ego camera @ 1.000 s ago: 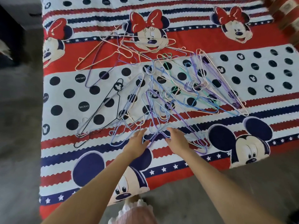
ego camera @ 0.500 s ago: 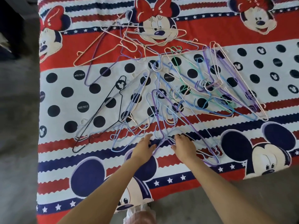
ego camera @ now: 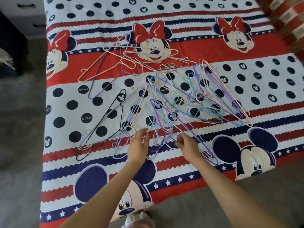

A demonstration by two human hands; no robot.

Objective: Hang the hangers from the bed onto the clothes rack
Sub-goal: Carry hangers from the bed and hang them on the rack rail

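The hangers (ego camera: pixel 172 102) lie in a big messy pile on the bed (ego camera: pixel 271 46), in the middle of the frame. They are thin wire ones in purple, blue, pink, peach & green. One black hanger (ego camera: pixel 105 124) lies a bit apart at the left-middle of the pile. A peach hanger (ego camera: pixel 105 63) & a purple one sit at the upper left of the pile.

They look light & stiff, prob. a bit springy, w/ a smooth coat that could slip in the fingers. The big trouble is that hooks & bars cross over each other, so lifting one will likely drag others along. Best place to hold is the neck just under the hook, or the long bottom bar. Lift slow & shake loose if it snags. They won't break easy, but thin wire can bend.

The clothes rack is not in the frame.

Both arms come up from the bottom of the frame & meet at the near edge of the pile, just below the middle. The left hand (ego camera: pixel 138 143) is palm down over a light blue hanger (ego camera: pixel 125 142), fingers loose & a bit spread; can't tell if it holds any wire. The right hand (ego camera: pixel 187 145) is just beside it on the right, fingers curled in & tips pinching what looks like a purple wire (ego camera: pixel 166 142) at the pile's near edge.
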